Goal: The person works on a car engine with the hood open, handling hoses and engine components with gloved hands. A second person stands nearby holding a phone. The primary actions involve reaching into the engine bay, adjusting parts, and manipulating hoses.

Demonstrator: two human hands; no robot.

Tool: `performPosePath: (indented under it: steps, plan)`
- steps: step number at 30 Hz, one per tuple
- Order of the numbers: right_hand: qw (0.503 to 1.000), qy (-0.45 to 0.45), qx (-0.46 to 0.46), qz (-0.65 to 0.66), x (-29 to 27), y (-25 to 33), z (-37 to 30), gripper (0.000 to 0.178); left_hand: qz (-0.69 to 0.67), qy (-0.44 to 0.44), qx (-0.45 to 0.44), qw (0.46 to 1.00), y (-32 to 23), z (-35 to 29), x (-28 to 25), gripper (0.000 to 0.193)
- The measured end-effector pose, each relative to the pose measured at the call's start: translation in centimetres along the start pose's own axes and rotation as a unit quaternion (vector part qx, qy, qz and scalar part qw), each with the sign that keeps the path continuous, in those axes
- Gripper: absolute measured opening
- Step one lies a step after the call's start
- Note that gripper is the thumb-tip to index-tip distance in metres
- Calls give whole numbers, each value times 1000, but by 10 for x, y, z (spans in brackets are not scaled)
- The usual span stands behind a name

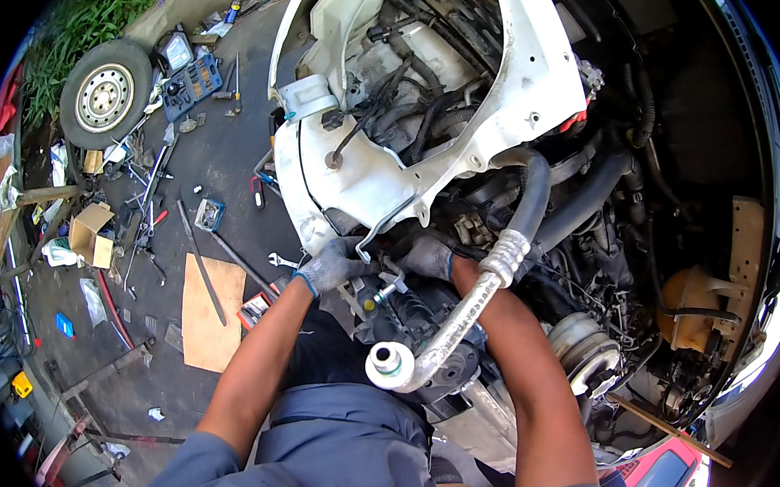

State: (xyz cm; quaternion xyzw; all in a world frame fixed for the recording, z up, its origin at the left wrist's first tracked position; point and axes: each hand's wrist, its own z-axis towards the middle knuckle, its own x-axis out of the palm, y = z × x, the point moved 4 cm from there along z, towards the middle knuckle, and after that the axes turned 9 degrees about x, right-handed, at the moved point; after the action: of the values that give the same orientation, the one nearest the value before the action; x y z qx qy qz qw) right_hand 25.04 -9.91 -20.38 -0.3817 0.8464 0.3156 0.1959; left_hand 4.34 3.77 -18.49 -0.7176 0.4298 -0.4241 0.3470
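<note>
My left hand [331,266], in a grey glove, is at the lower edge of the white body panel [359,172]. Its fingers curl beside a thin bent metal rod [390,218]; what lies in them is hidden. Close by, my right hand [427,257], gloved too, reaches under the panel's edge, and shadow hides its fingertips. In front of my right forearm runs a silver metal pipe [457,327] with an open round end [388,362]. It joins a thick grey hose [531,200]. Below my hands is a dark engine part with a small silver fitting [391,289].
Engine-bay hoses and wiring fill the right, with a yellowish tank [692,304]. On the ground at left lie a wheel [106,95], a blue socket set [192,86], a wrench [283,261], metal bars [201,261], a cardboard sheet [210,312] and an open box [91,231].
</note>
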Motion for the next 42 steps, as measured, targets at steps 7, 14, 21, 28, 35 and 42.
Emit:
performPosePath:
  steps: [7,14,21,28,35,42]
  plan:
    - [991,49,120,30,-40,48,-35,38,-2,9,10,1000,0,2,2,50]
    - [984,77,108,116,-37,46,-30,37,5,-1,12,1000,8,4,0,50]
    - [997,33,67,4,-27,37,-17,35,22,0,-4,1000,-4,2,-1,47]
    - [997,47,63,-3,-15,18,-10,34,22,7,8,1000,-4,3,0,48]
    - [999,30,24,-6,2,-3,5,34,40,1,1,999,-22,-1,3,43]
    - [998,1,42,50,24,-22,12,41,57,-3,8,998,-20,4,8,44]
